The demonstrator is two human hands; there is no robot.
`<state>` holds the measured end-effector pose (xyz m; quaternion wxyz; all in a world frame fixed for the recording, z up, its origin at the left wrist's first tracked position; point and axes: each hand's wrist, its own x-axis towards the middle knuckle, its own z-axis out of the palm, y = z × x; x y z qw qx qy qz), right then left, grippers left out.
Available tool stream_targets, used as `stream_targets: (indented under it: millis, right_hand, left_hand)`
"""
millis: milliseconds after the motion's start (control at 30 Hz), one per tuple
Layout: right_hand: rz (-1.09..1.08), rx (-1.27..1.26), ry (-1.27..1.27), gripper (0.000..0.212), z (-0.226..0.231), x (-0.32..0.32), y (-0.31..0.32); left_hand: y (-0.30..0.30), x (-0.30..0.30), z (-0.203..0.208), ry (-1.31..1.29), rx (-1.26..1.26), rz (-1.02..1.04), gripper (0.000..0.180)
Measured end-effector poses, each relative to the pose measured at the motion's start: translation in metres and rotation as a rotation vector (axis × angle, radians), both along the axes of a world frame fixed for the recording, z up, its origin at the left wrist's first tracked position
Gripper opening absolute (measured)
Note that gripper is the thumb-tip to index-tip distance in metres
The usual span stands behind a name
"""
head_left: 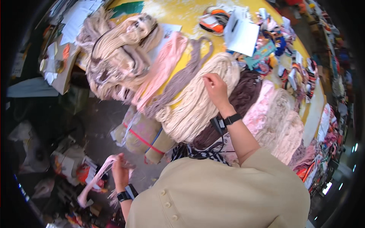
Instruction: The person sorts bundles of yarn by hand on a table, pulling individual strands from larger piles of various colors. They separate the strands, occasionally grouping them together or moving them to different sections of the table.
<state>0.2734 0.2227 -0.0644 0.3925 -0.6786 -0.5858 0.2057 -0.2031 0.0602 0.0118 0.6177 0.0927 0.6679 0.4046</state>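
Observation:
My left hand (120,173) is low on the left, away from the table, closed around a bundle of pale pink yarn (97,178) whose strands hang down on both sides. My right hand (217,91) is over a thick cream yarn hank (197,98) with its fingers curled together. Whether it pinches any strands cannot be made out. Left of the cream hank lie a thin mauve hank (184,72) and a pink hank (163,68). On its right is a dark brown hank (245,93), partly behind my right forearm.
A big beige and grey yarn pile (121,57) covers the table's left. Pale pink hanks (287,131) line the right side. Farther back are a white card (241,36), an orange and black skein (213,21) and many small colourful skeins. A wrapped bundle (142,135) stands below the front edge.

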Motion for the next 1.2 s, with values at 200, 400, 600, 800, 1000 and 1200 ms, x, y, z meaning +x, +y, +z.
stream_targets:
  millis: [200,400,600,800,1000,1200]
  right_hand:
    - [-0.388,-0.05,-0.312,0.018,-0.034,0.118,0.005]
    - [-0.463,-0.218,-0.481,0.025,-0.017,0.128,0.004]
    - [-0.027,-0.314,0.225,0.028,0.066,-0.034,-0.119]
    - [0.493,-0.511,0.496,0.034,0.109,-0.091,-0.171]
    - [-0.089,-0.336,0.191,0.014,-0.007,0.105,-0.167]
    - [-0.402,-0.102,-0.11,0.015,-0.02,0.223,-0.119]
  left_hand:
    - [0.005,0.059,-0.017,-0.043,0.003,-0.41,0.018]
    - [0.008,0.072,0.02,-0.207,0.065,-0.553,0.019]
    - [0.007,0.12,0.005,-0.154,0.28,-0.764,0.024]
    - [-0.026,0.143,-0.01,-0.2,0.343,-0.715,0.025]
    - [-0.114,-0.031,-0.082,0.653,0.21,-0.668,0.038]
    - [-0.297,-0.17,-0.031,1.491,-0.433,-0.383,0.039]
